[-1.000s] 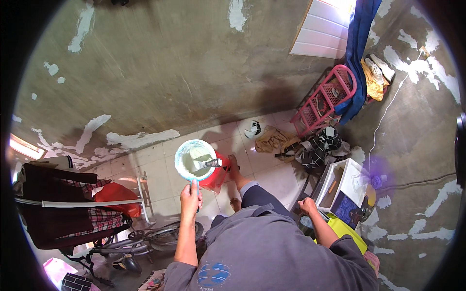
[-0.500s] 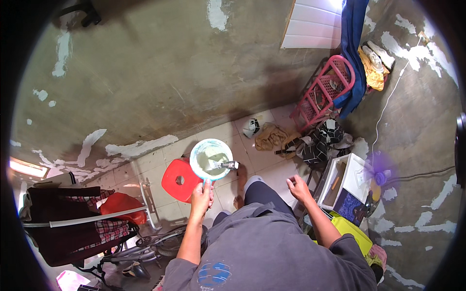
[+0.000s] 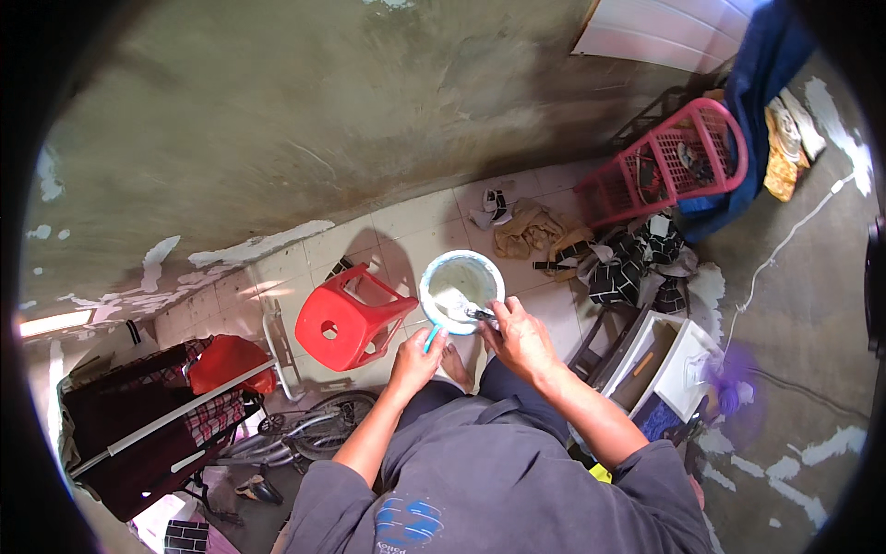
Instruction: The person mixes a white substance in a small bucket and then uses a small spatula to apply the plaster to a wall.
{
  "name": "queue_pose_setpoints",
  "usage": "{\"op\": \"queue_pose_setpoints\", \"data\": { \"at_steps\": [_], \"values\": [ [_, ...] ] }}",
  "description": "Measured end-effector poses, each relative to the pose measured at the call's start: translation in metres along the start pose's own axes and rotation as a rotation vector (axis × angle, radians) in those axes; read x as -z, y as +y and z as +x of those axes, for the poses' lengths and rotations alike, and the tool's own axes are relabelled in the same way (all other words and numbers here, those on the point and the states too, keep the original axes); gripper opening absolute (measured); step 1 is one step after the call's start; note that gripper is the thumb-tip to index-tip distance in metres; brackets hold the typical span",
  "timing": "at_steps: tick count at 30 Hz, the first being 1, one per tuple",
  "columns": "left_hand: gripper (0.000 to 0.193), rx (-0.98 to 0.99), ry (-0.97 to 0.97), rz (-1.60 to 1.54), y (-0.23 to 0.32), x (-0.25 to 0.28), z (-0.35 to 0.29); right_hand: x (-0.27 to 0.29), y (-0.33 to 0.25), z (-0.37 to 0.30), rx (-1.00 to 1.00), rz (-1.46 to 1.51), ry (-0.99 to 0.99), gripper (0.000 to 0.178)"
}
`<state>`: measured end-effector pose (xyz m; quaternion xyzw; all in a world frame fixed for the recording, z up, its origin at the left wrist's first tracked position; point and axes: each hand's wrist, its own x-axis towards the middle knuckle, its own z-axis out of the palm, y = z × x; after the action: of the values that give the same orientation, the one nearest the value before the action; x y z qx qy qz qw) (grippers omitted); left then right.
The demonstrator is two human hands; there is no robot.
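Pale round bucket [image 3: 461,291], centre frame above tiled floor [image 3: 420,222]: left hand [image 3: 415,355] closed on its turquoise handle to steady it, right hand [image 3: 519,334] at 4 o'clock gripping dark-handled trowel [image 3: 466,309] dipped in white paste; red stool [image 3: 355,319] at 9 o'clock.

A pale tiled floor [image 3: 420,222] runs along the foot of a grey wall. On it stand a red plastic stool [image 3: 351,319] and a tipped pink crate [image 3: 669,166], with crumpled rags [image 3: 526,231] and checked cloth [image 3: 632,263] between them. A bicycle [image 3: 300,434] lies nearby.
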<state>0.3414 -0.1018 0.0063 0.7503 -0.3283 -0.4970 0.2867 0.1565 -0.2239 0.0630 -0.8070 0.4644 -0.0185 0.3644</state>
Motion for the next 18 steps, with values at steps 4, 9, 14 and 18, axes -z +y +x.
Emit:
{"op": "queue_pose_setpoints", "data": {
  "at_steps": [4, 9, 14, 18],
  "values": [
    [0.046, -0.082, 0.056, 0.099, 0.009, -0.025, 0.046, 0.012, 0.038, 0.042, 0.142, -0.103, -0.039, 0.024],
    [0.041, 0.036, -0.003, 0.013, 0.028, -0.043, 0.09, 0.017, 0.067, 0.082, 0.163, -0.095, -0.016, 0.025],
    [0.039, 0.044, -0.01, -0.152, -0.006, -0.065, 0.122, 0.009, 0.091, 0.104, 0.063, -0.052, -0.094, 0.034],
    [0.041, 0.19, -0.042, -0.241, -0.037, -0.071, 0.143, -0.018, 0.116, 0.114, -0.01, 0.108, -0.024, 0.036]
  ]
}}
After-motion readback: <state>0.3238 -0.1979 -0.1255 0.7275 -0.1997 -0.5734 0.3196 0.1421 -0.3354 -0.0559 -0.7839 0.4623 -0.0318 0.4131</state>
